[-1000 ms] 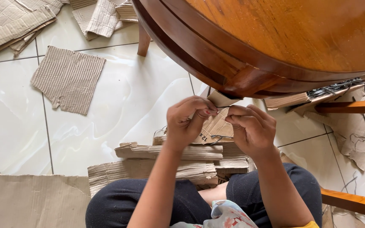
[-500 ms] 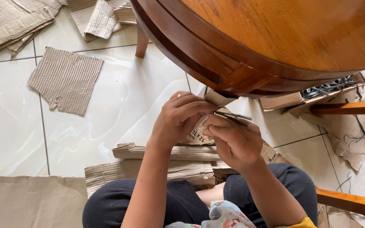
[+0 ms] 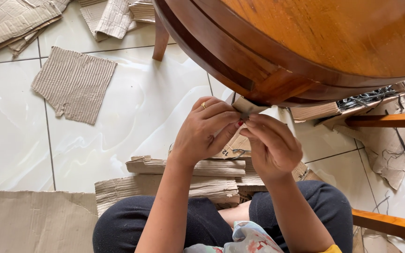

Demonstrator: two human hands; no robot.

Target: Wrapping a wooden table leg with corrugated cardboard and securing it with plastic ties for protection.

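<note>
Both hands pinch cardboard scrap under table edge.

Home floor: tiles, wooden table

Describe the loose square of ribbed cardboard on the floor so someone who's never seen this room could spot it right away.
Start at the round wooden table filling the upper right, then look left across the glossy white floor tiles. The ribbed cardboard square lies flat and alone there, above and left of the left hand. Unlike the smooth sheet and the stacked strips, its bare corrugated ridges face up.
</note>
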